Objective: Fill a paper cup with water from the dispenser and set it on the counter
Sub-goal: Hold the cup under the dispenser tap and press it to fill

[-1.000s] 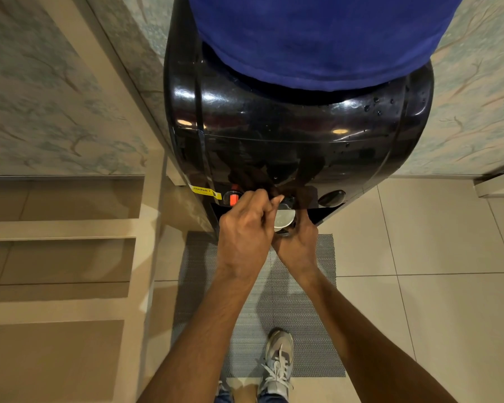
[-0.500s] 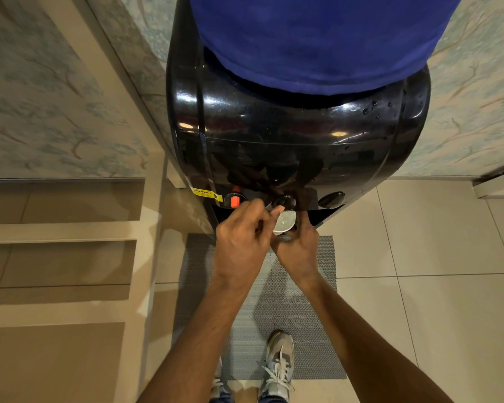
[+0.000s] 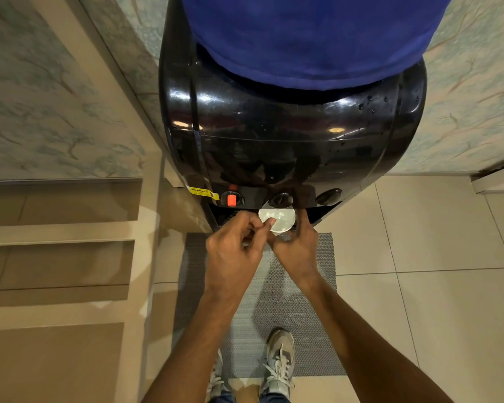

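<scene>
Filling most of the upper view, a glossy black water dispenser [image 3: 291, 135] stands against the patterned wall, with a large blue water bottle [image 3: 309, 36] seated on top. Below it a grey woven floor mat [image 3: 300, 309] lies on the beige tiled floor [image 3: 437, 286], and two grey laced sneakers [image 3: 278, 365] stand at the mat's near edge. The left hand [image 3: 233, 257] sits just left of the cup, its grip curled loosely with the thumb tip touching the cup's rim. The right hand [image 3: 296, 248] has its grip clamped around the white paper cup [image 3: 277, 220] from the right and below. The cup is upright, held in the dispenser's recess under the middle black tap [image 3: 280, 199]; a red-buttoned tap [image 3: 232, 198] sits to the left.
</scene>
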Demonstrator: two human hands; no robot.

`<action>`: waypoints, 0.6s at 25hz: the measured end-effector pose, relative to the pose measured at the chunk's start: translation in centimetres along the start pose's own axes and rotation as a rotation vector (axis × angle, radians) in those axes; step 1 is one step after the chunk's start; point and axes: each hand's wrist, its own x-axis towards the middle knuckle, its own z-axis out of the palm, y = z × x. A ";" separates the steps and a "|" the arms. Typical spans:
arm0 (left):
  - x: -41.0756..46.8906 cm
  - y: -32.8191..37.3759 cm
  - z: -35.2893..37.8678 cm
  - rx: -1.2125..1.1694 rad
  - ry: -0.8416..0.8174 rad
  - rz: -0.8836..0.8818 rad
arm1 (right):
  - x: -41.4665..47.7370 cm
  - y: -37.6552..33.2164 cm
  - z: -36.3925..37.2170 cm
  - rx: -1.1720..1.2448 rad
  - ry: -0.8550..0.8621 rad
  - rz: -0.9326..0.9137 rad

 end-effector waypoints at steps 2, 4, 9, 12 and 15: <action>-0.3 -0.3 0.0 0.005 -0.006 -0.021 | -0.1 0.0 0.0 0.001 0.000 -0.002; -0.7 -0.6 0.0 0.016 -0.028 -0.027 | -0.2 0.1 0.0 0.004 -0.003 0.000; -1.3 -1.2 -0.1 0.020 -0.044 -0.044 | -0.3 -0.2 0.1 0.016 -0.012 0.015; -1.4 -1.5 -0.2 0.003 -0.043 -0.063 | -0.3 -0.6 0.0 0.041 -0.007 0.023; -1.4 -1.8 -0.3 -0.028 -0.074 -0.073 | -0.6 -0.9 0.0 0.030 0.004 0.025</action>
